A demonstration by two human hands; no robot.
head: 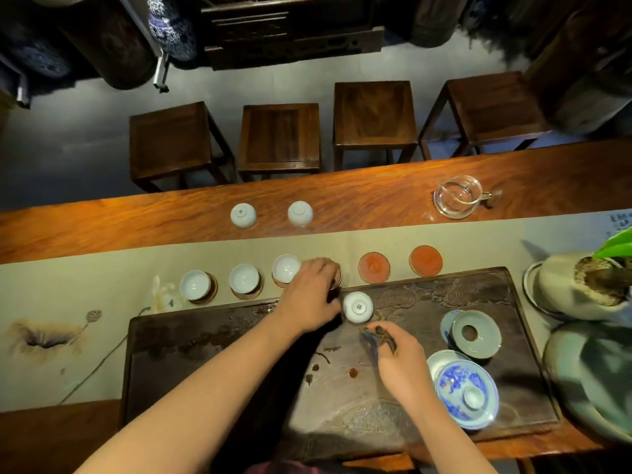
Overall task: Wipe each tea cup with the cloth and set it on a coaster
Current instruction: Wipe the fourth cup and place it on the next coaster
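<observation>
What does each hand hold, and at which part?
Right hand pinches the dark cloth at its bunched end. Whether the left hand holds anything cannot be told.

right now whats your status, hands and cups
Left hand over fourth coaster, grip unclear. Right hand holds dark cloth. Upturned white porcelain cup on tray, nothing blocking.

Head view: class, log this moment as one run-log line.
left hand: on fourth coaster | right hand: grips cloth | inverted cup: on tray | bare coasters: two
</observation>
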